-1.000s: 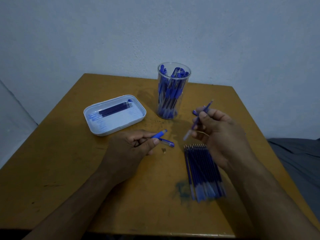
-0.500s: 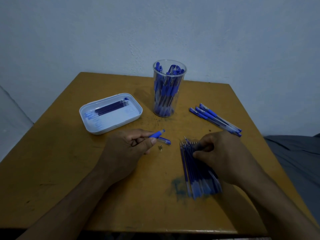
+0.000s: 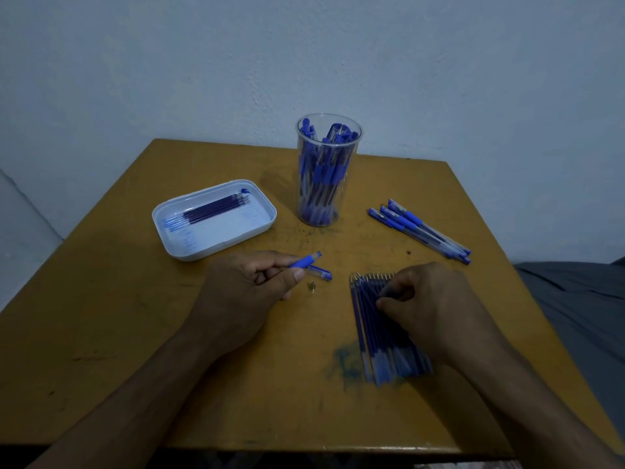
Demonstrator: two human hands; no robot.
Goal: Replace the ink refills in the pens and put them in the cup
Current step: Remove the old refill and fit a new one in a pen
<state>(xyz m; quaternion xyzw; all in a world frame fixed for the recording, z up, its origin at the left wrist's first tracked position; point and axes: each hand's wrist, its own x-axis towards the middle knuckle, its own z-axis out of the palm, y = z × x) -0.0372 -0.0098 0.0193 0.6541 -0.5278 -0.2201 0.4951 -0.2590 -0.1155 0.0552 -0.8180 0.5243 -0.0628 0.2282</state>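
I sit at a yellow-brown table [image 3: 142,333] and look down at my two bare hands. My left hand [image 3: 236,299] holds a pen barrel [image 3: 306,262] with a blue grip section, pinched between thumb and curled fingers, its open end pointing to the far right. A pen cap [image 3: 321,273] with a clip sits just beyond my thumb; I cannot tell whether I hold it or it lies on the table. A small brass pen tip [image 3: 313,286] lies on the table just right of that hand.

My right hand [image 3: 429,306] rests on a row of blue ink refills [image 3: 375,333] lying side by side on the near right of the table, my fingers curled down and pinching at them near their metal points.

Far centre, a clear plastic cup [image 3: 328,170] stands upright, packed with blue pens. To its left sits a white tray [image 3: 216,245] holding a few dark refills [image 3: 209,213]. To the cup's right, well apart from it, lie several capped pens [image 3: 419,231] in a slanted bunch. A blue ink smear [image 3: 345,363] marks the table beside the near ends of the refills.
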